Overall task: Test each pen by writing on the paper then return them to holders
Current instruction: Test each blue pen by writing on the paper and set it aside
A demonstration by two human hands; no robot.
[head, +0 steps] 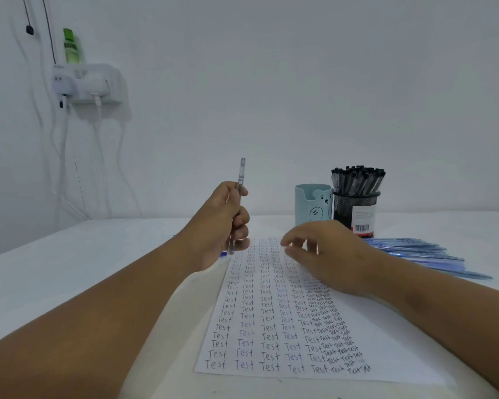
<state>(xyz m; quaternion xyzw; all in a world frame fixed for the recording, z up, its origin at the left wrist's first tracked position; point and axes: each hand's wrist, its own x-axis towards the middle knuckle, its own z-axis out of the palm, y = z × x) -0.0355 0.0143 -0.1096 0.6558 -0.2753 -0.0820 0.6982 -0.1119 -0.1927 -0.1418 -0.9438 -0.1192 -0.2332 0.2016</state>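
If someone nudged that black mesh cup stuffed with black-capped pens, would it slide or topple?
The black mesh pen cup probably tips rather than slides: the black-capped pens stand well above its rim, so it looks top-heavy. The teal bear-face holder beside it might stop a fall to that side. The smooth white table may allow slight sliding.

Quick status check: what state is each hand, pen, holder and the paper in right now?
Left hand: grips clear pen, upright.
Right hand: open, over paper.
Paper: flat, mostly filled with "Test".
Mesh holder: full of black pens.
Bear cup: contents unseen.
Blue pens: loose on table.
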